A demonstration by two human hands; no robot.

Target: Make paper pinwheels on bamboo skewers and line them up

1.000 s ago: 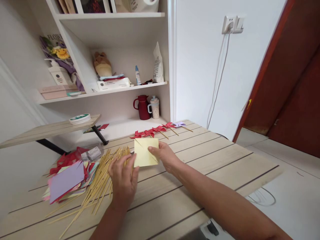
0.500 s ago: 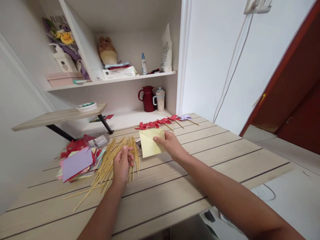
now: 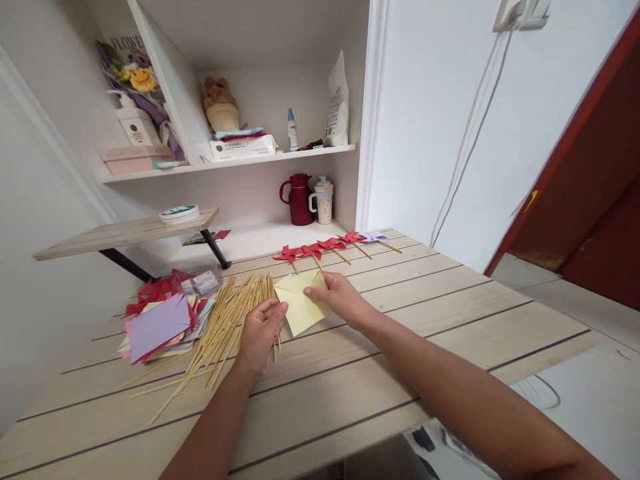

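A pale yellow paper square (image 3: 300,308) is being held over the wooden table (image 3: 400,333), just right of the pile of bamboo sticks (image 3: 225,327). It's pinched at its right edge by the right hand (image 3: 336,299), thumb on top and fingers tucked underneath, so that hand is closed on the sheet. The left hand (image 3: 263,332) is set against the paper's lower left edge, fingers curled loosely; whether the sheet is actually gripped or only touched there can't be told from this angle. That hand is also lying over the right end of the stick pile.

Left of the sticks, a messy stack of coloured paper (image 3: 160,323) is spread out, with a purple sheet on top. Behind the sticks, toward the wall, a row of finished red pinwheels (image 3: 320,247) is laid out, with a purple pinwheel (image 3: 374,237) at its right end. Further back a dark red jug (image 3: 299,199) is parked on the low shelf.
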